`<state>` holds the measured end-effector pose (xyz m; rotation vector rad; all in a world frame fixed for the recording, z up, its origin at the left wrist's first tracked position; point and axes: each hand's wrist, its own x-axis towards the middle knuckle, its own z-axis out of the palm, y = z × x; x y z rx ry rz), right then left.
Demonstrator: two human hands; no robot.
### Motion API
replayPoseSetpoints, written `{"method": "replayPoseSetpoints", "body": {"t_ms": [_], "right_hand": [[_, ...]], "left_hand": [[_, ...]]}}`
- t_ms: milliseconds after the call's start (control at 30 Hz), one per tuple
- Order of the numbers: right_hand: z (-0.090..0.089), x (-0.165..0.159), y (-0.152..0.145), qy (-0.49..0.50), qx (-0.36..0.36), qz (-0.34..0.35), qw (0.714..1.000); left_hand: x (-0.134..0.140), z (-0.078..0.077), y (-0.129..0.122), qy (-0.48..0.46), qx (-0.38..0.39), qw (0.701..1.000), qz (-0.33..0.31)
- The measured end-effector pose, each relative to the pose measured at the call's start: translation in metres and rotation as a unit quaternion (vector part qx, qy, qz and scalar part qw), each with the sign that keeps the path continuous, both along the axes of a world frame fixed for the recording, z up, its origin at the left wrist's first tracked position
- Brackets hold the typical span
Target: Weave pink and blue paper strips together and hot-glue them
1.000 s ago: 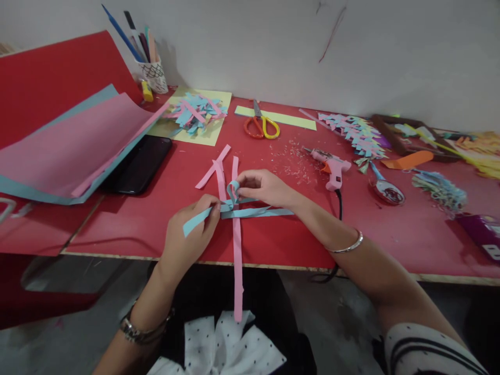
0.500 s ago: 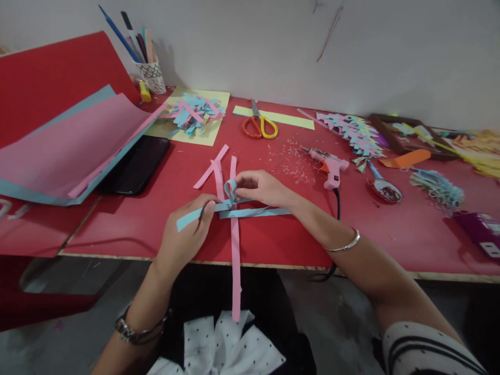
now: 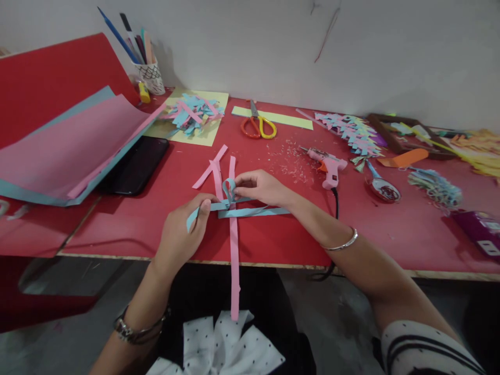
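My left hand [image 3: 187, 226] pinches the end of a light blue paper strip [image 3: 219, 206] between thumb and fingers. Toward the right, that strip curls up into a small loop [image 3: 228, 188]. At the loop's right side my right hand [image 3: 262, 186] has thumb and fingertips closed on the blue paper. Under the hands, a pink paper strip [image 3: 234, 250] crosses the blue ones and hangs over the table's front edge. Another blue strip [image 3: 269, 212] lies flat below my right wrist. Further pink strips [image 3: 214, 166] lie just beyond the loop.
Scissors [image 3: 258, 127] and a pink glue gun [image 3: 330, 167] lie beyond my hands. A phone [image 3: 135, 166] sits partly under large paper sheets [image 3: 74, 140] at left. Paper clippings [image 3: 191, 115] are heaped on a yellow sheet. A purple box [image 3: 480, 229] stands at right.
The blue strip's free end at my left hand has bent downward and shows shorter. The loop stands slightly rounder and wider. My right hand stays at the loop.
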<state>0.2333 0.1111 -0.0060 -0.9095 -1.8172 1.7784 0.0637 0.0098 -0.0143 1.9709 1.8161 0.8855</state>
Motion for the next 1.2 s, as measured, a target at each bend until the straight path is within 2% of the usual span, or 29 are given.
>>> {"method": "replayPoseSetpoints", "body": {"t_ms": [300,767,1000,1200], "right_hand": [[0.0023,-0.0015,-0.0017,0.005,0.027,0.002,1.0],[0.0003,-0.0003,-0.001,0.034,0.004,0.018,0.999],[0.0035,-0.0008,-0.0019,-0.012,0.049,0.019,0.999],[0.0036,-0.0015,-0.0025,-0.019,0.033,0.007,0.999]], "left_hand": [[0.0015,0.0009,0.0004,0.016,0.009,1.0,-0.007],[0.0009,-0.0005,0.0004,0.021,0.005,1.0,-0.005],[0.0009,-0.0001,-0.0001,0.012,-0.002,1.0,-0.007],[0.0015,0.0,-0.0002,-0.005,-0.003,1.0,-0.01]]}}
